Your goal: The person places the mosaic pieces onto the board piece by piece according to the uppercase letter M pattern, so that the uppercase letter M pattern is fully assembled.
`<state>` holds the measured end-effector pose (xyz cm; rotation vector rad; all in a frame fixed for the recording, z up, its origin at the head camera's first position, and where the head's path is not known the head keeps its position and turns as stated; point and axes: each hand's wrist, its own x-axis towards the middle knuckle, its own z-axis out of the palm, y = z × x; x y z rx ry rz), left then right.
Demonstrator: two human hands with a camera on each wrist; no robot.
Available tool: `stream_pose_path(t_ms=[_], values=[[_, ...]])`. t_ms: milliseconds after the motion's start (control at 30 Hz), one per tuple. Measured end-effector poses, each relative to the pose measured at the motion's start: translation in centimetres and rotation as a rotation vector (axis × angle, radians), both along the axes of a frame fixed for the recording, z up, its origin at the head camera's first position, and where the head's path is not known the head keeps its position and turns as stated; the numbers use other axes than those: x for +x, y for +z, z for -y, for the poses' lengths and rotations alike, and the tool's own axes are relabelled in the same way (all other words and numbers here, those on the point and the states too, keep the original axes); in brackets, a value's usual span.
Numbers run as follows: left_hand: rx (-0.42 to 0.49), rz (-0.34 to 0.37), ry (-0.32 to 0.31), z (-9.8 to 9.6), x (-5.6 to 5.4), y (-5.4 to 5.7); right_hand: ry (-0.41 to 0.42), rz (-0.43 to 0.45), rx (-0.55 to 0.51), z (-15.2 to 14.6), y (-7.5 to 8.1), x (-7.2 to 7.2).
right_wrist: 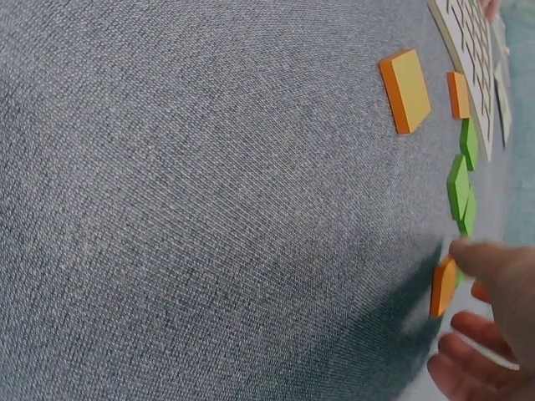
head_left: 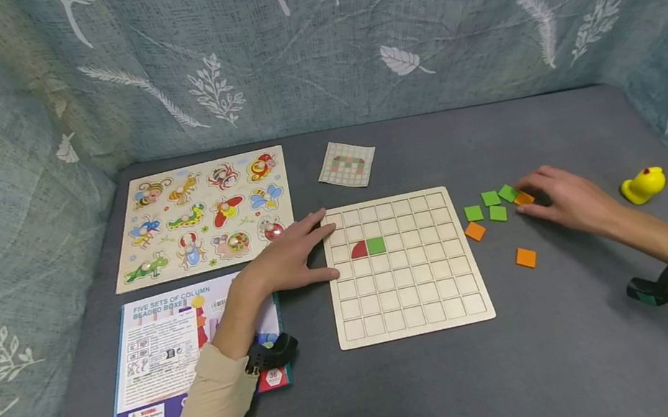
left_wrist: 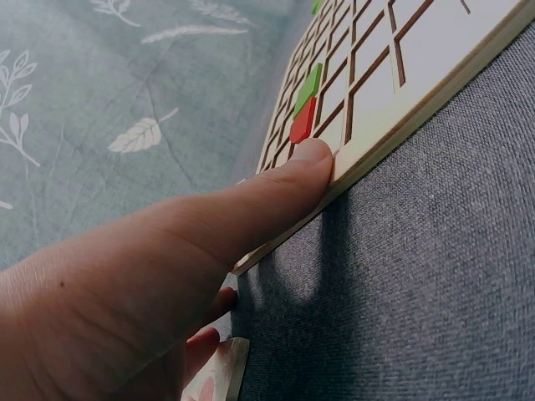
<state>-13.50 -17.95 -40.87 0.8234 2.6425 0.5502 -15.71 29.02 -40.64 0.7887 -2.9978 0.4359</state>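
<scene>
My left hand rests at the left edge of the square wooden grid board, fingers spread and the thumb on its rim. A red quarter-round tile and a green square tile sit side by side in the grid. On the right, my right hand reaches down to an orange square tile, with thumb and fingertips about it; no firm grip shows. Several loose green tiles lie just left of those fingertips. Two more orange tiles lie closer to the board and the front.
Behind the board lies a small pattern card. An insect knob puzzle and a printed box occupy the left. A yellow toy duck stands right of the right hand. A patterned curtain hangs behind the table.
</scene>
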Motion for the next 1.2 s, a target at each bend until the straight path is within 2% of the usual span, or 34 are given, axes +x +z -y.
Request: stream_pose_path(t_ms=[433,667,867,1067,1200], values=[[0.009,0.004,-0.002,0.0,0.0,0.1,-0.058,0.033,0.048,-0.3,0.1,0.0],[0.009,0.003,-0.005,0.0,0.0,0.2,-0.039,0.006,0.001,-0.4,0.1,0.1],[-0.003,0.007,0.001,0.0,0.0,0.2,-0.057,-0.021,-0.048,-0.5,1.2,-0.3],[0.003,0.005,-0.004,0.0,0.0,0.3,0.009,-0.035,-0.127,1.3,2.0,-0.1],[0.009,0.010,-0.003,0.0,0.0,0.3,0.122,-0.097,-0.189,4.1,2.2,0.4]])
